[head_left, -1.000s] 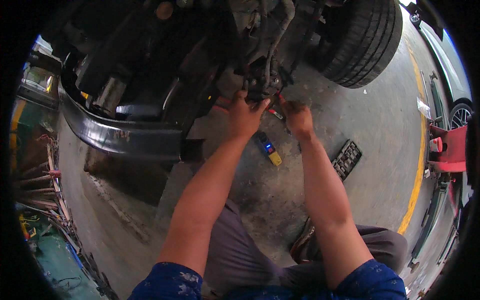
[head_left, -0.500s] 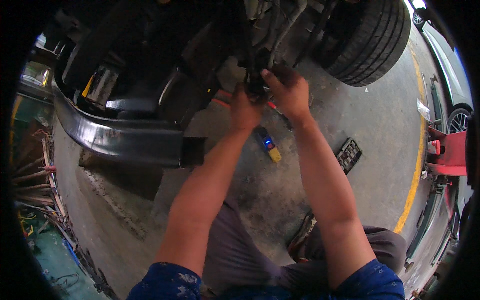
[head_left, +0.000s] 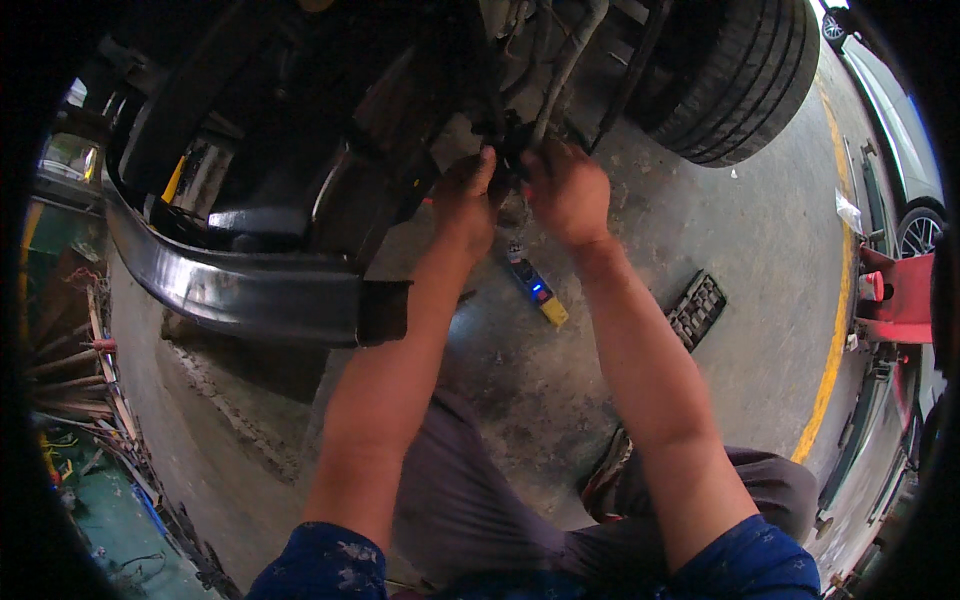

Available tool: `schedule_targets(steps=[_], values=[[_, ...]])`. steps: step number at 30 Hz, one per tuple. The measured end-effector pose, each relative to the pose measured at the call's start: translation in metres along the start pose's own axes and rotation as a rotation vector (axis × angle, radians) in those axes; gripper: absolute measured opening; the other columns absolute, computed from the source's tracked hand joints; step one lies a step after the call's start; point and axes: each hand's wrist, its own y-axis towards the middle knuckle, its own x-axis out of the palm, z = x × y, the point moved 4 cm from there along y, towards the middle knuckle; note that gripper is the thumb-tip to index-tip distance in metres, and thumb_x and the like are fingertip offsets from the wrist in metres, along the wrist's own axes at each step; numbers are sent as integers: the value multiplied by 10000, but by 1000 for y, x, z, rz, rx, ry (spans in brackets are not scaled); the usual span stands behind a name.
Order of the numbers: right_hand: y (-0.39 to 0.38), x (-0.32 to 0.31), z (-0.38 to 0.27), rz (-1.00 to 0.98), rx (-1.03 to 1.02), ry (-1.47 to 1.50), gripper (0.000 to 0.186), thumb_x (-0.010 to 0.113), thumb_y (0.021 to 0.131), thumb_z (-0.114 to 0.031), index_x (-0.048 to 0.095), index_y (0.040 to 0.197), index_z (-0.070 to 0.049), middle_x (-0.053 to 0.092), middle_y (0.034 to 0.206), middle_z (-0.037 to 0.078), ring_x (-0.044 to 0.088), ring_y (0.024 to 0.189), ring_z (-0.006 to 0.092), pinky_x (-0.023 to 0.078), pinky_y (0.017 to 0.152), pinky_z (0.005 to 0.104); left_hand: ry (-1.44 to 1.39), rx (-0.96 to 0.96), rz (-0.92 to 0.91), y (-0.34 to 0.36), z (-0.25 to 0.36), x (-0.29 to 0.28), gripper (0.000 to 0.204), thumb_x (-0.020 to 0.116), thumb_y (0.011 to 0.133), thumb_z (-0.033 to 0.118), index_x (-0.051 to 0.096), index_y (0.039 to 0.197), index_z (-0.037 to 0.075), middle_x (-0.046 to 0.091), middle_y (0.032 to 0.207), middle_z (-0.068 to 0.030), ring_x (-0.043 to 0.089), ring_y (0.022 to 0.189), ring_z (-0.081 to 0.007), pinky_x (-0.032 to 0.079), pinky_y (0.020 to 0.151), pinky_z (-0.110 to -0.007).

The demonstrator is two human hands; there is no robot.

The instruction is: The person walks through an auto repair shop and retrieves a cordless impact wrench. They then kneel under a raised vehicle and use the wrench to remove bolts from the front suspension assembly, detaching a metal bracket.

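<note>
Both hands are raised to a dark part [head_left: 514, 145] under a lifted or opened-up vehicle, at the lower end of a greyish pipe [head_left: 572, 62]. My left hand [head_left: 465, 208] is closed at its left side, thumb pointing up. From the right, my right hand [head_left: 572, 195] closes on the same part with curled fingers. The fingertips and the exact shape of the part are lost in shadow. Just below the hands, a work light [head_left: 538, 288] with a yellow end and a lit blue indicator lies on the floor.
A black bumper-like panel [head_left: 260, 290] juts out at the left, near my left forearm. A tyre [head_left: 740, 80] hangs at the upper right. A socket tray [head_left: 697, 310] lies right of my right forearm. Farther right stands red equipment [head_left: 897, 300] beyond a yellow floor line [head_left: 828, 370].
My left hand has shifted slightly left, its thumb now upright. My right hand has turned and its thumb has lowered. Red pieces near the hands are now mostly hidden.
</note>
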Motion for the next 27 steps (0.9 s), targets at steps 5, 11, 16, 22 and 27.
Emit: schedule_targets(steps=[5, 11, 16, 22, 27], values=[[-2, 7, -1, 44, 8, 62, 216, 638, 899, -256, 680, 900, -45, 673, 891, 197, 641, 841, 414, 514, 712, 489, -249, 74, -121, 13, -38, 5, 451, 566, 1010, 391, 550, 1337, 81, 581, 1306, -86, 539, 1179, -213, 432, 994, -371], [2, 5, 11, -62, 129, 260, 244, 651, 891, -270, 688, 930, -33, 673, 897, 202, 642, 872, 424, 515, 744, 485, -415, -224, -36, 10, -29, 4, 626, 656, 923, 518, 516, 1357, 89, 594, 1236, -110, 606, 1024, -234, 506, 821, -384], [2, -4, 19, -5, 180, 316, 297, 681, 880, -290, 687, 1021, -28, 682, 952, 210, 658, 910, 413, 521, 788, 447, -408, -333, 149, 1, -3, 5, 746, 685, 881, 567, 458, 1417, 100, 595, 1195, -133, 627, 963, -279, 531, 750, -433], [45, -8, 48, 109, 380, 270, 393, 688, 872, -318, 650, 1173, -68, 677, 1109, 221, 649, 1027, 398, 511, 901, 427, -139, -271, 254, 27, -18, 1, 687, 600, 948, 540, 435, 1478, 135, 554, 1342, -148, 564, 1165, -289, 476, 940, -422], [60, 1, 71, -352, 855, 830, 527, 686, 902, -343, 563, 1310, -33, 671, 1226, 116, 643, 1101, 298, 492, 952, 382, -168, -298, 211, 33, 14, 24, 745, 572, 947, 576, 442, 1450, 42, 572, 1324, -191, 557, 1187, -318, 425, 1007, -426]])
